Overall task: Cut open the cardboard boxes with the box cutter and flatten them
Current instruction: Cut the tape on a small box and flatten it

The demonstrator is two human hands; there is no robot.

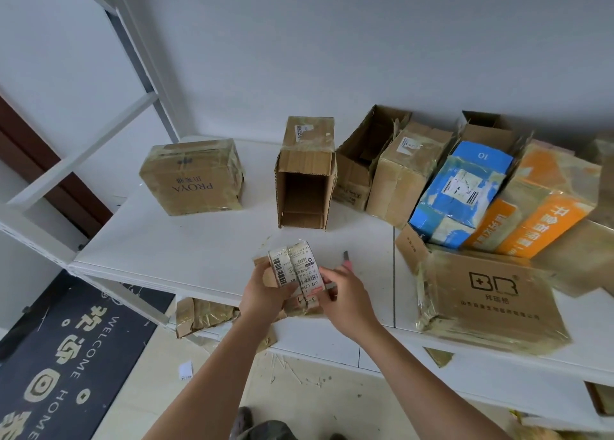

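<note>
Boxes on white shelf [186, 240], noted left to right. PROYA box [192, 176] far left, taped, uncut, well apart from the hands, probably queued. Open-ended box [305, 174] at centre lies on its side, mouth toward the camera. Small labelled box [296, 273] at the front edge, gripped from its left by left hand [265, 295], fingers curled round it, likely to steady it for cutting. Right hand [345, 295] touches the box's right side, fingers closed round the box cutter [346, 256], its tip poking up past the knuckles. Stack of mixed boxes [465, 187] at right leans together; flattened BR box [491, 300] lies in front, apparently finished
</note>
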